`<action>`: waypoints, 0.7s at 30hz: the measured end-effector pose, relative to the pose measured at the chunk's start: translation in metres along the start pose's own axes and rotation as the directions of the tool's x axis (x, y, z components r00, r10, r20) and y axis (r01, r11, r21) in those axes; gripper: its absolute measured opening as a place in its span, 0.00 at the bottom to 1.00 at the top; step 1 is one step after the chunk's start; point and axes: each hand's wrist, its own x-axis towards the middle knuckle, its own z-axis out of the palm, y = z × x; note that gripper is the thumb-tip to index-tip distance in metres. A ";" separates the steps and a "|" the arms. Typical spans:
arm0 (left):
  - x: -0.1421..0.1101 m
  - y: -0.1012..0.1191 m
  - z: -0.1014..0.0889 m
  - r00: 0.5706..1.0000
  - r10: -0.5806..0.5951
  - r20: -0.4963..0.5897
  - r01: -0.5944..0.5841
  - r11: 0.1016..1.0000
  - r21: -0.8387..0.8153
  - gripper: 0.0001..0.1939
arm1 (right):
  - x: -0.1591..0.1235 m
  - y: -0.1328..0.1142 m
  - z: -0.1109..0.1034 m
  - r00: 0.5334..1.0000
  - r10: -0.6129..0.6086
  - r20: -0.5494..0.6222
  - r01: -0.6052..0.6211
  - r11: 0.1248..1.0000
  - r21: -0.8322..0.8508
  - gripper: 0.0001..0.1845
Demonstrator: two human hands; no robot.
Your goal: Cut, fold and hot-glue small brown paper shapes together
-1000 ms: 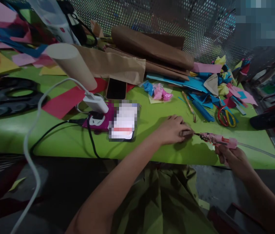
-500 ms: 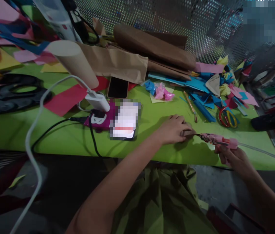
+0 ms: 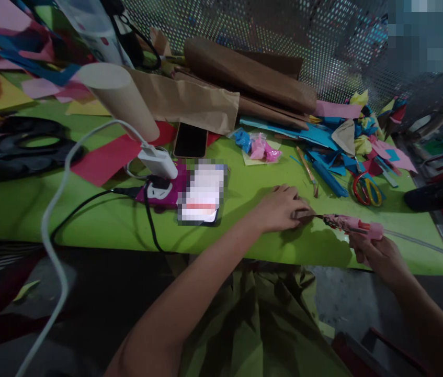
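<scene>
A small, flat brown piece is pinched between the bent fingers of the left hand, at or just above the glossy green tabletop; which of the two cannot be told. A pink plastic glue gun with a blackened front is gripped in the curled right hand, its dark nozzle aimed at the piece's right end; whether contact is made cannot be told. The left fingertips could be burned, being held near the nozzle. If the piece is loosely pinched, glue could be smeared or dripped onto the tabletop. The aim could be spoiled if the long, translucent glue stick behind is knocked.
</scene>
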 end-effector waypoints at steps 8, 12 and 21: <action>0.000 0.000 0.000 1.000 -0.003 -0.005 0.003 1.000 -0.001 0.22 | -0.003 -0.011 -0.001 0.996 -0.028 0.080 0.007 0.969 0.246 0.29; 0.001 -0.002 0.002 1.000 -0.005 -0.003 0.005 1.000 -0.013 0.23 | 0.000 -0.010 0.001 0.993 -0.024 0.112 -0.018 0.934 0.356 0.29; 0.003 -0.008 0.004 0.999 -0.024 0.024 0.025 0.999 -0.026 0.24 | 0.015 0.012 0.016 0.999 0.020 0.027 -0.032 0.785 0.619 0.28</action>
